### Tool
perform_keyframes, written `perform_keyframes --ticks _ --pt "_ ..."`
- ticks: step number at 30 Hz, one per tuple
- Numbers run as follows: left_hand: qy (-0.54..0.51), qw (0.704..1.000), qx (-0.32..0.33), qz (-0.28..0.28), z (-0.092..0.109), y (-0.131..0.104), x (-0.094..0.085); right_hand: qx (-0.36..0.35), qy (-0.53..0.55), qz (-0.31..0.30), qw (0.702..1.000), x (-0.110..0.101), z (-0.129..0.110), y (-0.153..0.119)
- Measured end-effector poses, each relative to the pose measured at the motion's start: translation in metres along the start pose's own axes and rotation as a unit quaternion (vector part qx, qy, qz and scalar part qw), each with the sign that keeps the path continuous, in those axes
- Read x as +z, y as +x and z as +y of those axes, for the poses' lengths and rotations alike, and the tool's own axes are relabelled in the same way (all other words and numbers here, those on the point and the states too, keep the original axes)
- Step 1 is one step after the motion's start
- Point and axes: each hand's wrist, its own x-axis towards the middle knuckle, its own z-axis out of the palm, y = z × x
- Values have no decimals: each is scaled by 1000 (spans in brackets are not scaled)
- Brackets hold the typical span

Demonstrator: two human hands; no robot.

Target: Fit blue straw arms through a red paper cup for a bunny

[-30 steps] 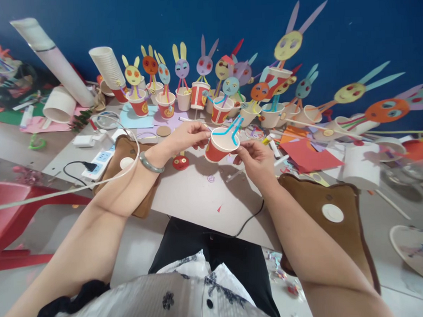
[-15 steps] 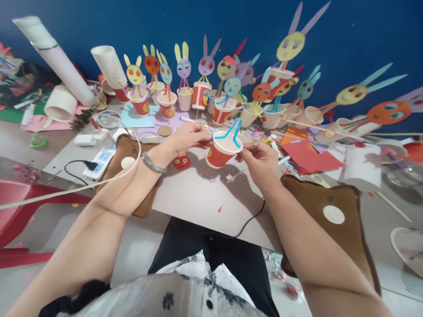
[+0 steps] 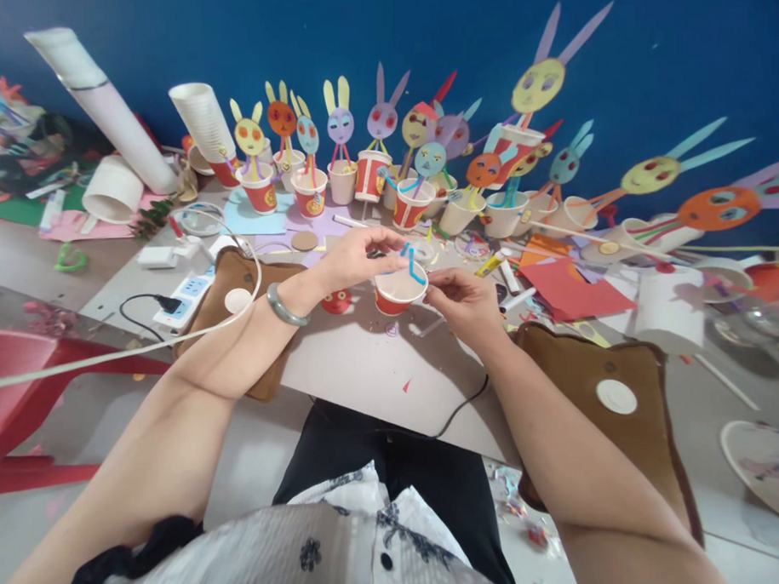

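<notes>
A red paper cup (image 3: 393,304) with a white rim is in front of me, between my hands. Bent blue drinking straws (image 3: 412,261) stand up out of it, partly behind my fingers. Over the cup's far left rim, my left hand (image 3: 367,254) is closed, its fingertips at the top of the straws. My right hand (image 3: 465,302) is pinched at the right side of the rim, beside the lower end of a straw; the exact contact is hard to make out. A round red paper face (image 3: 336,301) lies on the table left of the cup.
Behind stand several paper-cup rabbits (image 3: 310,192) with paper faces and a stack of white cups (image 3: 199,120). Red paper (image 3: 572,287) lies right. Brown cushion-like pads (image 3: 602,429) flank the table's near edge. A white cable (image 3: 142,345) crosses over my left arm.
The cup has moved left and slightly down. My left hand has gone from the cup's left side to the straw tops. My right hand has shifted left with the cup.
</notes>
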Motion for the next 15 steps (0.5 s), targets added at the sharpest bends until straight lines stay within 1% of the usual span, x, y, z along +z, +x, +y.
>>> perform_keyframes --ticks 2,4,7,11,15 --pt "-7 1000 9 -5 -5 -1 4 -7 -12 -8 1000 2 0 -2" --pt "-38 999 4 1 -9 -3 11 -14 -19 -8 1000 3 -1 -4" --pt "-67 998 -6 6 -9 -6 20 -18 -25 -6 999 5 0 -4" --pt "-56 998 -13 41 -6 -9 27 -22 -22 0 1000 8 4 -4" --pt "-38 995 -54 81 -5 -10 31 -38 -33 7 999 12 4 -6"
